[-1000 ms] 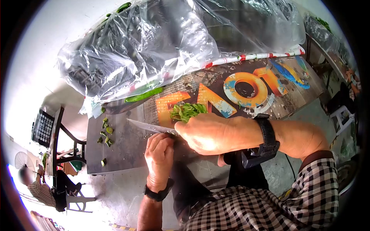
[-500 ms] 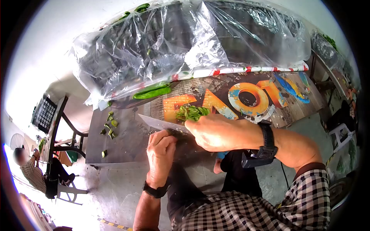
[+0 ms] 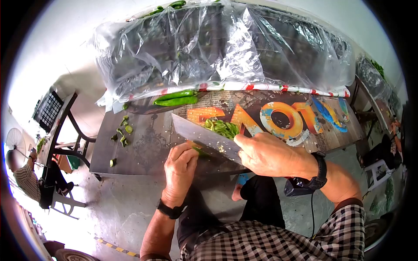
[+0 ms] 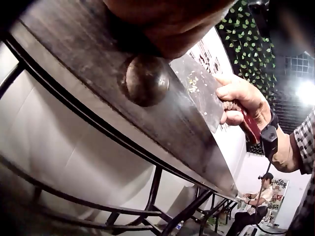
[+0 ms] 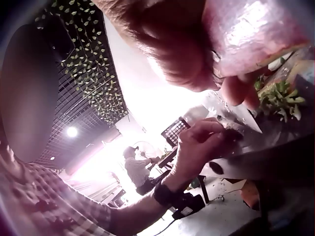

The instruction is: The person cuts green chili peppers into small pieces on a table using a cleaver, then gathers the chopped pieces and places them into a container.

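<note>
My right hand (image 3: 278,154) grips a cleaver (image 3: 198,135) by its red handle (image 4: 250,125). Pale seeds stick to the broad blade, which is tilted and points to the left. At the near table edge, the curled fingers of my left hand (image 3: 180,167) hold a green pepper (image 3: 201,151), mostly hidden under the fingers and the blade. Behind the cleaver lies a heap of sliced green pepper (image 3: 221,127). Cut-off pepper tops (image 3: 123,140) are scattered to the left of the hands.
Whole long green peppers (image 3: 176,101) lie at the table's back edge, before a large load under clear plastic (image 3: 174,56). Large printed letters mark the wooden tabletop (image 3: 148,150). Another person (image 3: 28,176) sits by a side table at far left.
The cleaver and right hand have shifted to the right, away from the left hand, and more of the blade's face shows. A bit of green pepper now appears by the left fingertips. The head view has shifted.
</note>
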`<state>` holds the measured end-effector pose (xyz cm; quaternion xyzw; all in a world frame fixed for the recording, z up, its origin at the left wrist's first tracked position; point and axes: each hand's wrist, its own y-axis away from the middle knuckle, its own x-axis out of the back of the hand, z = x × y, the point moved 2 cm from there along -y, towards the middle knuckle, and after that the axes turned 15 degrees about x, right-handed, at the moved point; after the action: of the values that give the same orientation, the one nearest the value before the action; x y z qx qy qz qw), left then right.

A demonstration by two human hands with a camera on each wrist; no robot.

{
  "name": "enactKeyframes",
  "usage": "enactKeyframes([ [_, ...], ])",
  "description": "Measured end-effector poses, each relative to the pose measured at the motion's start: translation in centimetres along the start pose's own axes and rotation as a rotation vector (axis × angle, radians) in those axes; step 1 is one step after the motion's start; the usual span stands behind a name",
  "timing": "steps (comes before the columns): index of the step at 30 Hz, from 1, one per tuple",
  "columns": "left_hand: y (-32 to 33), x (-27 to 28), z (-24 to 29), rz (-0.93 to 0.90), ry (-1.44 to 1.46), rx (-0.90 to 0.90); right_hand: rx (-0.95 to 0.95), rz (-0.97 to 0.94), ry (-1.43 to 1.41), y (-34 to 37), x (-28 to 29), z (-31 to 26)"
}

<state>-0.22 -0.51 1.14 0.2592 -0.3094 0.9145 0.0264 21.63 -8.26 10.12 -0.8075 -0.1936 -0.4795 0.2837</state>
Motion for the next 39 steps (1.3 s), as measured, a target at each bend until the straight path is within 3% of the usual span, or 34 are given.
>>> enactKeyframes([
  [17,-0.2,0.2,0.0,-0.019,-0.022,-0.038,-0.092,-0.146,-0.113,-0.5,0.2,-1.5],
  [20,-0.3,0.2,0.1,-0.019,-0.023,-0.018,-0.065,-0.199,-0.105,-1.3,0.3,-1.6],
  [26,-0.4,0.3,0.1,-0.047,-0.022,0.001,0.086,-0.068,0.009,-3.5,-0.8,-1.2],
  [29,-0.3,0.2,0.0,-0.047,-0.006,0.002,-0.037,-0.16,-0.151,-2.9,0.0,-1.8],
  [32,-0.3,0.2,0.0,-0.042,-0.008,0.008,-0.078,-0.247,-0.052,-2.2,0.2,-1.8],
  [37,-0.4,0.0,0.1,-0.021,-0.022,0.007,0.078,-0.069,0.014,-4.3,-0.6,-1.5],
  [39,-0.3,0.1,0.1,-0.02,-0.017,0.018,0.061,-0.082,0.023,-4.0,-0.7,-1.8],
])
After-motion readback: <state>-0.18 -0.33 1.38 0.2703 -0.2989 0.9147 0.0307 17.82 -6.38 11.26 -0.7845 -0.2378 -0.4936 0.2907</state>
